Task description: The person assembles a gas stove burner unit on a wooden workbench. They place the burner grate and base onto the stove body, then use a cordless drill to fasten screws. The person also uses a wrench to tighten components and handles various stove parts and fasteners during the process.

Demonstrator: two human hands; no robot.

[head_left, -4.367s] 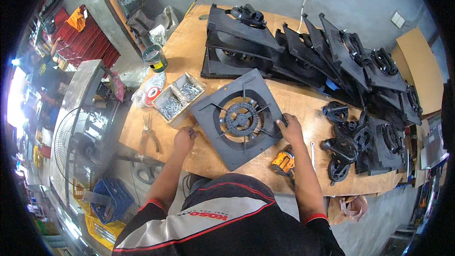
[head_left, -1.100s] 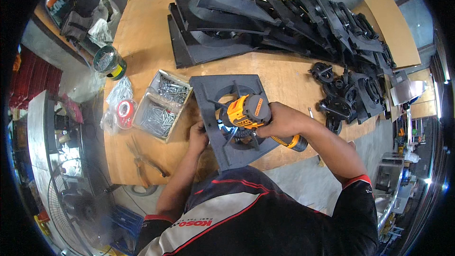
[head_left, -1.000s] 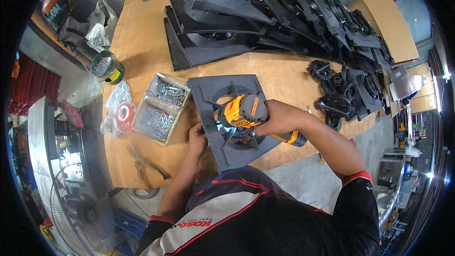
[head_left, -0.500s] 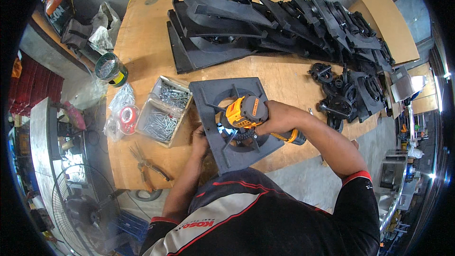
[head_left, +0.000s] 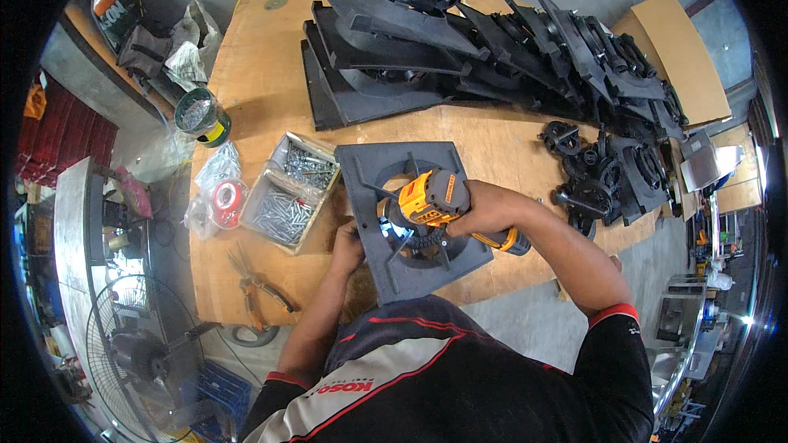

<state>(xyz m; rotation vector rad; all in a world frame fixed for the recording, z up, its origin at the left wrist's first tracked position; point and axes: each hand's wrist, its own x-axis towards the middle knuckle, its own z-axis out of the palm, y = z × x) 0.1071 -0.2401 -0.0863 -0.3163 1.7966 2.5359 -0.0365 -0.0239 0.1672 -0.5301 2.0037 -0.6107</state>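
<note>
My right hand (head_left: 491, 207) is closed round the grip of a yellow and black cordless drill (head_left: 431, 198). The drill is over the ring opening of a square black stove frame (head_left: 402, 279), and its light shines on the metal inside. A black burner part (head_left: 427, 238) shows in the opening, partly covered by the drill. My left hand (head_left: 349, 242) grips the frame's left edge, with its fingertips hidden under it. The drill's tip is hard to make out.
A divided box of screws (head_left: 283, 217) stands left of the frame, near a tape roll (head_left: 228, 201), pliers (head_left: 261, 283) and a bucket of hardware (head_left: 201, 115). Stacked black frames (head_left: 394, 49) lie behind. Burner parts (head_left: 583, 197) and a cardboard box (head_left: 681, 57) are at right. A fan (head_left: 139, 353) stands lower left.
The whole view has shifted slightly, with the table and stacks sitting a little more to the right. Both hands, the drill and the frame keep almost the same positions relative to one another.
</note>
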